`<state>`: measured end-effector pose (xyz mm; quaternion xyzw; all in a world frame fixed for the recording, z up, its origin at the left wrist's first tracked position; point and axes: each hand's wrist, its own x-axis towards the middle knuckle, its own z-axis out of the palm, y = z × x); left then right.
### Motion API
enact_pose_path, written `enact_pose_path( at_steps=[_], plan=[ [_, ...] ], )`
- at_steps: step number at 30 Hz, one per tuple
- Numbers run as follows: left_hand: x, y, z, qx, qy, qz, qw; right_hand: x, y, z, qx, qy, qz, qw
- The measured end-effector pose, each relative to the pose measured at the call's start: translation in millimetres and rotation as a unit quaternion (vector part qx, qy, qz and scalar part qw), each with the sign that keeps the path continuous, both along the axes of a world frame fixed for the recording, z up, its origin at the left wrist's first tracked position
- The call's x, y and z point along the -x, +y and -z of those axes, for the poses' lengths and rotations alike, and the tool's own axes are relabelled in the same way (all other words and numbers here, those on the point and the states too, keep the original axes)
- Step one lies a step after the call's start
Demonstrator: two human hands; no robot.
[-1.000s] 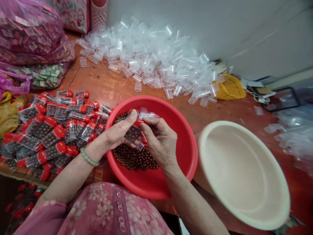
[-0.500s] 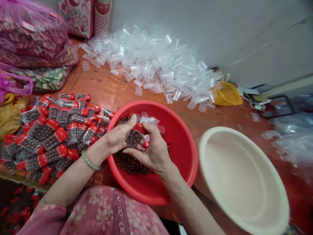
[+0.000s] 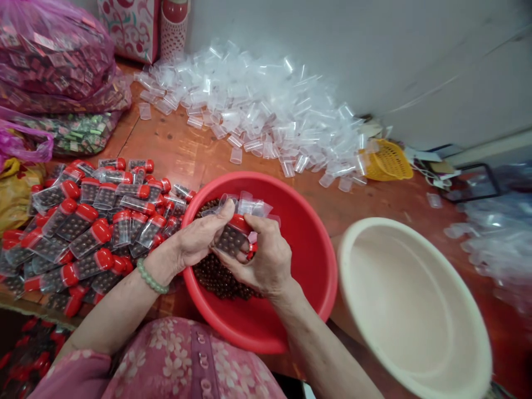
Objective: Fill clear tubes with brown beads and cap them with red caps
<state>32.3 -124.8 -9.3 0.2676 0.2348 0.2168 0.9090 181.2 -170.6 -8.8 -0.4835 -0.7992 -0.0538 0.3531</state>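
Over a red tub (image 3: 320, 260), both my hands hold a small clear vial (image 3: 231, 240) filled with dark brown beads and closed with a red cap. My left hand (image 3: 199, 238) is curled around the vial's left side, its thumb raised near the cap. On the other side, my right hand (image 3: 268, 257) grips the vial between thumb and fingers. Part of a second red cap shows by the right fingers. Loose brown beads (image 3: 218, 281) lie in the tub below, and several clear empty vials (image 3: 253, 205) rest behind my hands.
Capped bead-filled vials (image 3: 89, 238) are heaped at the left. A large pile of empty clear vials (image 3: 257, 111) lies along the wall. A cream basin (image 3: 415, 310) stands at right, a yellow basket (image 3: 386, 160) behind it. Purple bags (image 3: 54, 61) sit at the far left.
The vial has tilted slightly between my hands, and more of its red cap shows. My right hand has shifted a little, covering the red caps that showed beside it in the tub.
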Motion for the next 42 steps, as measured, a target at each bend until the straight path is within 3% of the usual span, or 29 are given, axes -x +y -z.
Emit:
enact_pose_path(
  at_steps=[4, 8, 11, 14, 18, 28, 32, 38, 42],
  plan=[
    [0.7, 1.2, -3.5, 0.001, -0.006, -0.008, 1.0, -9.3, 3.9, 2.1, 0.016, 0.039, 0.036, 0.998],
    [-0.2, 0.2, -2.7, -0.005, 0.056, -0.109, 0.992, -19.7, 8.5, 6.1, -0.045, 0.083, 0.112, 0.989],
    [-0.5, -0.1, -2.3, -0.023, 0.075, -0.135, 0.988, -17.7, 9.5, 8.7, -0.034, 0.081, 0.058, 0.994],
    [0.4, 1.0, -5.6, -0.035, 0.067, -0.1, 0.992, -10.7, 10.6, 10.1, -0.022, 0.127, 0.062, 0.99],
    [0.0, 3.7, -13.4, -0.044, 0.026, -0.062, 0.997, -3.3, 12.5, 8.2, 0.013, 0.097, 0.005, 0.995],
    [-5.4, 8.4, -19.1, 0.022, 0.012, -0.042, 0.999, 3.1, 13.9, -0.5, 0.019, 0.118, -0.041, 0.992],
    [-15.2, 6.5, -23.1, 0.033, 0.022, -0.065, 0.997, 3.0, 14.3, -3.3, 0.012, 0.115, -0.038, 0.993],
    [-31.1, 1.4, -41.2, 0.057, 0.083, -0.134, 0.986, -1.1, 10.6, -6.4, 0.041, 0.128, -0.011, 0.991],
    [-35.7, -2.8, -47.9, 0.056, 0.085, -0.138, 0.985, -4.4, 5.7, -10.2, 0.032, 0.138, -0.017, 0.99]
  ],
)
